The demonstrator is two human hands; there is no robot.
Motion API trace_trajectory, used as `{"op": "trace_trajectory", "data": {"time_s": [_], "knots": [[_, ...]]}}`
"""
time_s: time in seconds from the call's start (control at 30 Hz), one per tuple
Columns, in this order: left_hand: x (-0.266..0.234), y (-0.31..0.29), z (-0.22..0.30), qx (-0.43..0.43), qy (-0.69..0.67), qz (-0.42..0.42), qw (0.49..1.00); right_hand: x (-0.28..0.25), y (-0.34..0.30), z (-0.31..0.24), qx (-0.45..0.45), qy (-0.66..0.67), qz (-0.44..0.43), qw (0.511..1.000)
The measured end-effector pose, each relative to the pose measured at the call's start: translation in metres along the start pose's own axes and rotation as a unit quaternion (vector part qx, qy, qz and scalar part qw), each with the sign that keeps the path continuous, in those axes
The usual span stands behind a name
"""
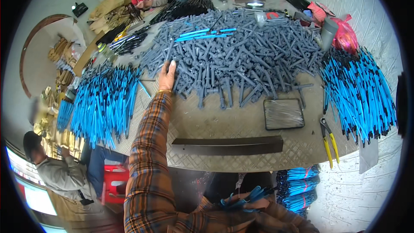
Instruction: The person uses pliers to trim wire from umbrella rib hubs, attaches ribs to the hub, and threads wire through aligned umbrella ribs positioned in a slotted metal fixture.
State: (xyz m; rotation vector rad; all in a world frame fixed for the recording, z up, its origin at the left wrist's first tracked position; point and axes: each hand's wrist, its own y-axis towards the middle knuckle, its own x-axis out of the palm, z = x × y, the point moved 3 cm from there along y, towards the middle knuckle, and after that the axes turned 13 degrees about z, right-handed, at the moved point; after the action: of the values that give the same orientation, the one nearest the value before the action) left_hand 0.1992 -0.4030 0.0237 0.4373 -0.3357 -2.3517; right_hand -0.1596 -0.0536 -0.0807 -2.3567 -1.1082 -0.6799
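Observation:
My left hand [167, 77] reaches to the left edge of a large heap of grey plastic tube fittings [241, 56]. Its thumb and fingers are closed around the lower end of one grey plastic fitting [169, 52], with other fittings close behind. Low in the picture, near my lap, my right hand [260, 203] is closed on a small bunch of thin blue rods [241, 200] with black ends. Part of that hand is hidden by the rods and sleeve. Several loose blue rods [202, 35] lie on top of the heap.
Thick stacks of blue rods lie left [103, 108] and right [358, 95]. Near me are a dark strip [228, 146], a film-wrapped tray [283, 114] and yellow-handled pliers [330, 142]. Bundled rods [297, 187] sit below the table. Other people sit across and left [64, 172].

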Motion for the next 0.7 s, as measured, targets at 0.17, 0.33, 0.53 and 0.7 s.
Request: {"op": "trace_trajectory", "data": {"time_s": [0.17,0.33,0.53,0.7], "knots": [[0.02,-0.007,0.006,-0.04,-0.132,0.011,0.99,0.017,0.012,0.005,0.029,0.008,0.014,0.999],[0.029,-0.041,0.056,0.229,0.022,-0.046,0.972,0.037,0.021,0.008,0.015,-0.007,-0.006,1.0],[0.025,-0.068,0.082,0.294,-0.005,-0.126,0.947,0.058,0.031,0.013,0.012,-0.047,-0.004,0.999],[-0.004,-0.063,0.093,0.299,-0.043,-0.108,0.947,0.066,0.037,0.022,0.003,-0.019,-0.009,1.0]]}}
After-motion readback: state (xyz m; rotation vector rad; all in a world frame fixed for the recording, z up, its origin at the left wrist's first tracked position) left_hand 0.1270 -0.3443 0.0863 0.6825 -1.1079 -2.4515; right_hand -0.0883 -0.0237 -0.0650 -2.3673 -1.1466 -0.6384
